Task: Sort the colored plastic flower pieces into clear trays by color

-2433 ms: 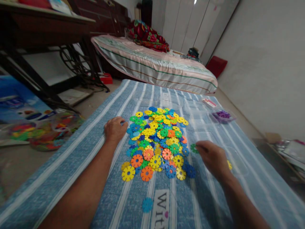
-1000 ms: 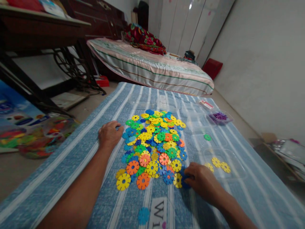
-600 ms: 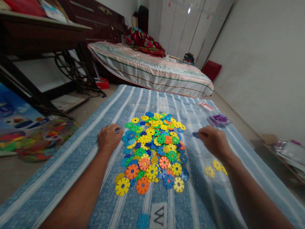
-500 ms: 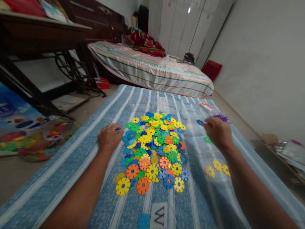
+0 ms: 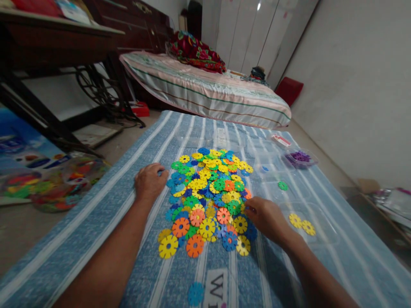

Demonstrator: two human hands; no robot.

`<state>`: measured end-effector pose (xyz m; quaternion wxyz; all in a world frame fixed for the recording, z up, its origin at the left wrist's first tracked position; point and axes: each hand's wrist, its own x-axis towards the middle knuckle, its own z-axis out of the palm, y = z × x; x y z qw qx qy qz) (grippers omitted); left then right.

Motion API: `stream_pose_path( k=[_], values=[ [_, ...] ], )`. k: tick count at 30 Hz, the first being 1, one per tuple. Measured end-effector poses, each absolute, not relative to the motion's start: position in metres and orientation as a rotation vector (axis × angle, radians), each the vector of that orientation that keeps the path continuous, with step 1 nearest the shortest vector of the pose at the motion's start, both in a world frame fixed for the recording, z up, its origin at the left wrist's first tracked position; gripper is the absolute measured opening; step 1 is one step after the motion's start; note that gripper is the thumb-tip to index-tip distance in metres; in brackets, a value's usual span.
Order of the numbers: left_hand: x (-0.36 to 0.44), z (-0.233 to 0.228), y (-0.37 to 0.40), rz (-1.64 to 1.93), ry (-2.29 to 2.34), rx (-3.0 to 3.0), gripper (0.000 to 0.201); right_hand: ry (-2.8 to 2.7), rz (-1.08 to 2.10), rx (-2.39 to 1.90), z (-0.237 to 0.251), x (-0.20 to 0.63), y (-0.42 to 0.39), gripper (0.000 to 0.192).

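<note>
A pile of flat, gear-shaped plastic discs (image 5: 210,194) in yellow, blue, green and orange lies on a blue striped cloth (image 5: 105,205). My left hand (image 5: 149,182) rests with curled fingers on the pile's left edge, its fingertips by a blue disc. My right hand (image 5: 266,218) is at the pile's right edge, fingertips touching discs there; its grip is hidden. To the right stand clear trays: one holds a blue disc (image 5: 265,168), one a green disc (image 5: 283,185), one two yellow discs (image 5: 302,224).
A clear box of purple pieces (image 5: 300,157) stands at the far right of the cloth. A lone blue disc (image 5: 195,293) lies near me. A bed (image 5: 208,90) is beyond the cloth, a dark table (image 5: 48,38) and a bag of toys (image 5: 61,179) to the left.
My right hand took a blue disc from the pile's near right edge, carried it to the far clear tray, left it there and came back to the pile. My left hand stayed put.
</note>
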<state>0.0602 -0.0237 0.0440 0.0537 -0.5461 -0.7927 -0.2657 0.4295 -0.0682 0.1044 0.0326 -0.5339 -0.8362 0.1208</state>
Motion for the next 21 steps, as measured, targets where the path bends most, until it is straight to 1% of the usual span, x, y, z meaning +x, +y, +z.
stream_pose_path(
  k=[4,8,14,21],
  values=[
    [0.061,0.045,-0.024,-0.796,-2.410,-1.663,0.031,-2.608,0.417,-1.671,0.106,0.432,-0.075,0.017],
    [0.062,0.047,-0.024,-0.778,-2.429,-1.663,0.030,-2.614,0.493,-1.743,0.109,0.437,-0.084,0.014],
    [0.063,0.050,-0.024,-0.755,-2.435,-1.683,0.032,-2.677,0.649,-1.828,0.114,0.439,-0.096,0.020],
    [0.063,0.048,-0.024,-0.781,-2.429,-1.656,0.032,-2.694,0.585,-1.897,0.112,0.437,-0.103,0.018]
  ],
)
